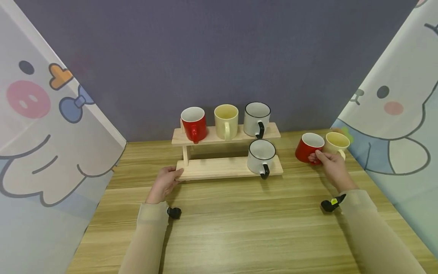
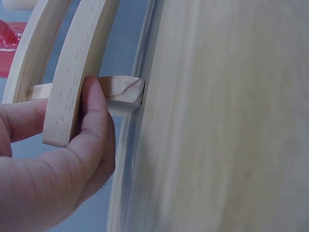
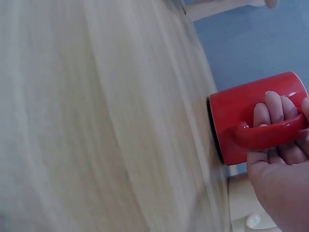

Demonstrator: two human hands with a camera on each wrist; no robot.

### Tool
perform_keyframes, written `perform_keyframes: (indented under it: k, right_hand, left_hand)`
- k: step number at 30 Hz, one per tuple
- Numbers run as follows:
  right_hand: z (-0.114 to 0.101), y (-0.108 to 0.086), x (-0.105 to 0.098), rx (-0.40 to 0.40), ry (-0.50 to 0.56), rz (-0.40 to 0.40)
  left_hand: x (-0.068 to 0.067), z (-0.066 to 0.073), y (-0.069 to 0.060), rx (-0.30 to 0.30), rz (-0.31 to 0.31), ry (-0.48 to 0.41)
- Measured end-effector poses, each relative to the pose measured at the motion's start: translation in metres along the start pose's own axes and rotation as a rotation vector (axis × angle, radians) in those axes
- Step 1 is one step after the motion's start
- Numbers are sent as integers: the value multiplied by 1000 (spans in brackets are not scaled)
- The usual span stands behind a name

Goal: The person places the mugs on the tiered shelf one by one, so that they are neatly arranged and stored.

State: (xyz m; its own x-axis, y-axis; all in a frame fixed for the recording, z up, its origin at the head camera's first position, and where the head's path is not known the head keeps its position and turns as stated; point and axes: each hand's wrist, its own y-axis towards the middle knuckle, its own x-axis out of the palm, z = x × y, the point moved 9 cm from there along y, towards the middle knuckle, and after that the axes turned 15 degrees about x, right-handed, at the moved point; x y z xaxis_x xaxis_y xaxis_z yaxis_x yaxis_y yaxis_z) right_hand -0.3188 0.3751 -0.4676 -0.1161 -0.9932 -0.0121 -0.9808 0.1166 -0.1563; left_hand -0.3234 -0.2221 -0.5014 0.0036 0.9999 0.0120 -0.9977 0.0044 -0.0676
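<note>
My right hand [image 1: 332,169] holds a red mug [image 1: 302,150] with a white inside by its handle [image 3: 270,135]. The mug is upright at the table's right side, its base at the tabletop. Just behind that hand stands a yellow mug [image 1: 337,140]. At the other side, my left hand [image 1: 164,182] pinches the left end of the lower plank [image 2: 67,96] of a two-step wooden rack [image 1: 215,168]. On that plank's right end sits a white mug [image 1: 259,161] with a black rim and handle.
The upper step [image 1: 210,133] carries a red mug [image 1: 198,127], a yellow mug [image 1: 226,118] and a white black-rimmed mug [image 1: 253,120], handles facing me. A grey-blue partition [image 1: 219,57] rises behind the wooden table [image 1: 239,224]. Cartoon-printed panels [image 1: 30,152] flank both sides.
</note>
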Motion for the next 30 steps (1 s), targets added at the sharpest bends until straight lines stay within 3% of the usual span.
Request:
perform_keyframes:
  k: [16,23,30]
  right_hand:
    - [-33,-42,26,-50,265,-157]
    - [-51,-64,35,-119,205,-218]
    - [-68,-86,47,-177,179,-331]
  left_hand:
    - [2,2,-2,1,-12,-8]
    - [2,2,-1,-3,-11,-14]
    - [0,1,-1,-18,7,-4]
